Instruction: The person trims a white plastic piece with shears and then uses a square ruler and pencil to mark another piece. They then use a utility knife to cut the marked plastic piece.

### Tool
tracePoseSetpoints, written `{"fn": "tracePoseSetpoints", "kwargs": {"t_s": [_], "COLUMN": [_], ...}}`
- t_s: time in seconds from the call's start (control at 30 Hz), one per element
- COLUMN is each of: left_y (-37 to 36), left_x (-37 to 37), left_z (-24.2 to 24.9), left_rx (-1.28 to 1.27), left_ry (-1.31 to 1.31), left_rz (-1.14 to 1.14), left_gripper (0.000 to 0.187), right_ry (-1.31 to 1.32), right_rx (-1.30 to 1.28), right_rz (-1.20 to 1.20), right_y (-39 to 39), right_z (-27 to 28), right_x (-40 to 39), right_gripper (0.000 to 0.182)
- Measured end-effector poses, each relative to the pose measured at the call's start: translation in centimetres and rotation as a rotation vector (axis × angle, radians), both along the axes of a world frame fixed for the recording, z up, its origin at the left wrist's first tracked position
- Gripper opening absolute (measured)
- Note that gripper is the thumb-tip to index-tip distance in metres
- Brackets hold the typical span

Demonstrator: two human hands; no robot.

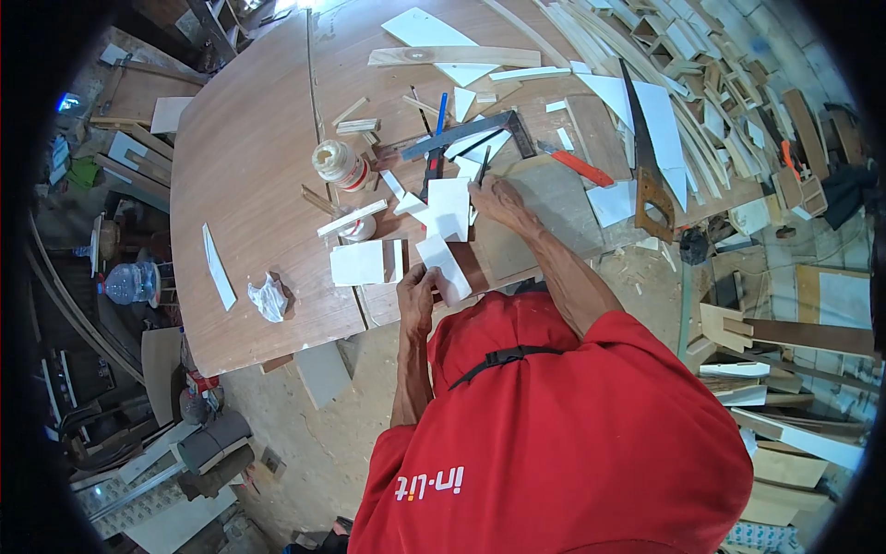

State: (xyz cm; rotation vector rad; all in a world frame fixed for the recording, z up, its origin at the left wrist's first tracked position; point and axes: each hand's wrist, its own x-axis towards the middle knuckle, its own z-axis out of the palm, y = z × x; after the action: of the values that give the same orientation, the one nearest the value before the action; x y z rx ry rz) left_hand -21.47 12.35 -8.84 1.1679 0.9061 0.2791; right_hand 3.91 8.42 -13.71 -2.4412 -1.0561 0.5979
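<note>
Head view, clock directions taken across the picture from the white square panel (pixel 449 210): it lies flat on the brown wooden tabletop (pixel 254 166), between the two hands. The near table edge passes just below the left hand (pixel 418 288), and the person's red top (pixel 554 434) fills the space toward five o'clock. The widest bare stretch of wood opens toward nine and ten o'clock, beyond the glass jar with a tan top (pixel 341 166). A crumpled white wad (pixel 269 297) sits at eight o'clock, near the edge, with a long white sliver (pixel 218 266) beyond it.

Room is tight elsewhere. White-faced blocks (pixel 360 263) sit at eight o'clock, near the left hand; a dark metal try square (pixel 471 136) lies toward twelve; an orange-red handled knife (pixel 583 169) is at two, and a wooden-handled saw (pixel 652 189) lies further out, between two and three.

The left hand is closed in a pinch on the side of a white rectangular piece (pixel 443 270), which is tilted and reaches close to the panel's lower edge. The right hand (pixel 496 200) has its fingers curled together at the panel's right side, beside a slim dark tool (pixel 484 166); whether they grip it cannot be told.
</note>
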Motion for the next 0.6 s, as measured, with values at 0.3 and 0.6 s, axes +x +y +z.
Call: {"fn": "tracePoseSetpoints", "kwargs": {"t_s": [0.3,0.6], "left_y": [0.5,0.8], "left_x": [-0.1,-2.9], "left_z": [0.0,-4.2], "left_rx": [0.047,0.186], "left_ry": [-0.010,0.115], "left_rz": [0.091,0.232], "left_gripper": [0.030,0.025], "right_ry": [0.211,0.141], "right_rx": [-0.280,-0.380], "right_rz": [0.113,0.458], "right_y": [-0.7,1.2], "right_z": [4.8,5.7], "right_x": [-2.7,-8.0], "right_gripper": [0.053,0.034]}}
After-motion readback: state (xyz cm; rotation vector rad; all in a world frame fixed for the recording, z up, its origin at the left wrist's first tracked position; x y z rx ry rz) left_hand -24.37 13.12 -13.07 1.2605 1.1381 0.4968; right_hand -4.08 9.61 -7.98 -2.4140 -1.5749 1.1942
